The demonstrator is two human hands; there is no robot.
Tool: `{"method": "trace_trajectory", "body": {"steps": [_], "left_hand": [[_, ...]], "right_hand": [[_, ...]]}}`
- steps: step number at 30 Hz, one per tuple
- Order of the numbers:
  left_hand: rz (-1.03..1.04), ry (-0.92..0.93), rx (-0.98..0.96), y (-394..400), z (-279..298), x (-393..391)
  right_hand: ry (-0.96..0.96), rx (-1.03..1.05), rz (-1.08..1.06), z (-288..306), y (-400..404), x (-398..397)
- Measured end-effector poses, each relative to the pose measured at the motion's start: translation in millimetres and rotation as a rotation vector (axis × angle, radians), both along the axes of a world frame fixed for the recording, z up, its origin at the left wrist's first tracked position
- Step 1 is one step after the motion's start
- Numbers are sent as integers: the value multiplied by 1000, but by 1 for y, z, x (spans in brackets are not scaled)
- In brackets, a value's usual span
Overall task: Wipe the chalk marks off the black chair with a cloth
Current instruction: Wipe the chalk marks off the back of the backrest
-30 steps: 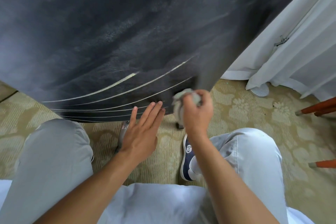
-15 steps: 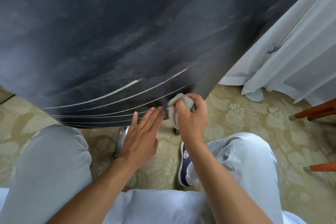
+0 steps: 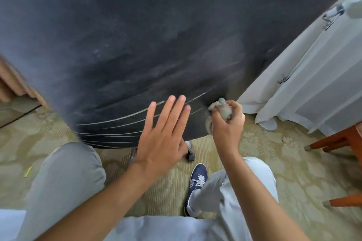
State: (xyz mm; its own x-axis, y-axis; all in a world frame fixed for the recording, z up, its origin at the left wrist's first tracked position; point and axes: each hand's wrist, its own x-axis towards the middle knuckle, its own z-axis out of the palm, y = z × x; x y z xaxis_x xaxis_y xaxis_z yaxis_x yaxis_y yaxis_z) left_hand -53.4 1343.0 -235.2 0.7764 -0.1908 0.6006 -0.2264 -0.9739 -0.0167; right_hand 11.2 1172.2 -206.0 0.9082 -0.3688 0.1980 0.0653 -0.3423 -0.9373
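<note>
A: What has moved since a second ago?

B: The left hand (image 3: 162, 139) has risen. Its fingertips were at the chair's bottom edge; now the straight, spread fingers lie across the lower chalk lines. The right hand (image 3: 227, 123) has shifted toward the chair's lower right corner, and the camera has tipped, so more floor shows on the left.

A: Start with the biggest thing.

B: The chair (image 3: 156, 35), a broad black panel that fills the top of the view. It is hazy with grey smears in the middle. Thin pale chalk marks (image 3: 121, 117) curve along its lower edge, from the left side up toward the right corner.

A: And below it?

B: A patterned carpet (image 3: 274, 162). White curtains (image 3: 313, 84) hang at the right, with red-brown wooden legs (image 3: 333, 141) at the right edge. The person's knees in pale trousers (image 3: 64, 178) take up the bottom, and a navy shoe (image 3: 197, 178) sits between them.

A: Where is the cloth?

B: The cloth (image 3: 221, 111) is a crumpled grey-green wad gripped in the curled fingers of the right hand, at the chair's lower right corner, by the ends of the upper chalk lines. Whether it presses on the surface I cannot tell.

A: Anything small?

B: A yellow stick (image 3: 27, 172) on the carpet near the left edge.
</note>
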Motion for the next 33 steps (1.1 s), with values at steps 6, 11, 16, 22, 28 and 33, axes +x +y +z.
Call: {"method": "trace_trajectory", "body": {"steps": [6,11,16,22,28,33], "left_hand": [[102,-188,88,20,46,12],[134,-366,228,54,79,32],[137,-449,408,80,80,45],[160,-498,445,78,80,51],[28,-549,552,103,97,45],[20,-580,638,104,107,60]], "right_hand": [[-171,-37,-25,36,-9,-7],[-207,-15,-55,43,11,8],[-217,39,-117,27,34,9],[-153,-94,150,9,64,-19],[-326,-127,-116,68,16,1],[-336,-19,-242,99,14,22]]}}
